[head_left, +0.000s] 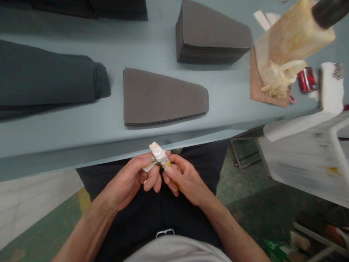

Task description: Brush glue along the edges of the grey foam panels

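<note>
Both hands meet below the table [81, 145] edge: left hand [131, 180] and right hand [185, 178] fingers pinch a tape-wrapped brush [159, 155], tip up.

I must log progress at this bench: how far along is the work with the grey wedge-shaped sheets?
Done: one grey wedge-shaped sheet lies flat, apart from the tall stack of like sheets. In hand: the left hand and right hand grip a yellow-handled tool with a white-taped tip. Left: the single sheet looks bare, and the stack seems untouched.
</note>
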Available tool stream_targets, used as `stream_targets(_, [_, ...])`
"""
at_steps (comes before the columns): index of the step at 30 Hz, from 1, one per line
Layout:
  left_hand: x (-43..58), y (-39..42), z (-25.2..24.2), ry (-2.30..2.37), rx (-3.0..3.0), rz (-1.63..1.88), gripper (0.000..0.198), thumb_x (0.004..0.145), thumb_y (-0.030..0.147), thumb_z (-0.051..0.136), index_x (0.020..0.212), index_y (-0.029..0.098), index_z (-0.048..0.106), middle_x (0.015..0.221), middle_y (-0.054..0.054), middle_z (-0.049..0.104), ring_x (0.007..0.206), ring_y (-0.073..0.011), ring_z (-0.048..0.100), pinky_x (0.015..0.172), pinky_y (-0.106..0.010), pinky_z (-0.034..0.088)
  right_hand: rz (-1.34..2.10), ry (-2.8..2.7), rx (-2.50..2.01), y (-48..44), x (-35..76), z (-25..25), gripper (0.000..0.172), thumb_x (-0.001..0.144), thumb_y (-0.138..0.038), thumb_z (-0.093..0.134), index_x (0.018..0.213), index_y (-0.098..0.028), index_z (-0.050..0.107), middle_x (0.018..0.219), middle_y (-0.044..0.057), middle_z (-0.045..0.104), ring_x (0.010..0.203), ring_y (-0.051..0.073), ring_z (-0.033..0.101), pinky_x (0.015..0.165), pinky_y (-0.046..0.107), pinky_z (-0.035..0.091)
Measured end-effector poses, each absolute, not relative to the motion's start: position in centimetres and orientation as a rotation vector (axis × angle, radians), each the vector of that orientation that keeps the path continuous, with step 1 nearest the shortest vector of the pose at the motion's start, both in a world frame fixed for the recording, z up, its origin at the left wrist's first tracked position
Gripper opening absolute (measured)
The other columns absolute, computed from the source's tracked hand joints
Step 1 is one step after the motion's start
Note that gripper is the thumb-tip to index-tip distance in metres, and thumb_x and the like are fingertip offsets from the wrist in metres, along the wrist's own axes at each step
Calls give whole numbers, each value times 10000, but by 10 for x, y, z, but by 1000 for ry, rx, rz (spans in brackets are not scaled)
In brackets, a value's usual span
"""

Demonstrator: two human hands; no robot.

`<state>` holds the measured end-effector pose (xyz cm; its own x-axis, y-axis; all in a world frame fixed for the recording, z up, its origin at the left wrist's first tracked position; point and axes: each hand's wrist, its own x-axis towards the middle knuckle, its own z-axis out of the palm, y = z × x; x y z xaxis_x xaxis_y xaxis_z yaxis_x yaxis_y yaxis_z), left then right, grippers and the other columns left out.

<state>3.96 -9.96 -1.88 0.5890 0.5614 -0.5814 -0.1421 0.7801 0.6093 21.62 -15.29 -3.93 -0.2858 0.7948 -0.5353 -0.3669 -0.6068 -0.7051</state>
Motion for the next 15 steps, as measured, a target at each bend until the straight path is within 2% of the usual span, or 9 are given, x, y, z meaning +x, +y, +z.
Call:
stream_targets(3, [39,-103,-22,832,565,415,629,944,564,637,1367,99,677,488,71,477,563,-178,573,681,-295,460,1963,-584,-1181,-152,217,-38,550,907,-670,773,1101,-200,564,676,-109,566,413,17,376,394,161,288])
stream_targets(7, [35,-103,-27,817,653,384,702,948,535,649,1497,103,585,519,61,518,627,-189,612,721,-299,483,1964,-595,-1178,-152,217,-38,553,909,-657,776,1155,-209,566,680,-106,562,421,28,382,395,172,290])
stream_targets(12, [34,-99,-28,847,767,347,646,934,496,723,1455,130,615,645,27,606,636,-147,551,663,-273,431,1934,-621,-1202,-154,218,-40,552,927,-664,752,1197,-217,575,688,-99,568,440,46,430,409,177,357])
stream_targets(15, [36,-98,-28,855,807,354,586,936,533,730,1373,149,659,735,2,651,634,-129,515,621,-264,393,1913,-639,-1204,-155,218,-39,530,942,-654,740,1193,-218,577,673,-103,551,439,47,418,405,176,347])
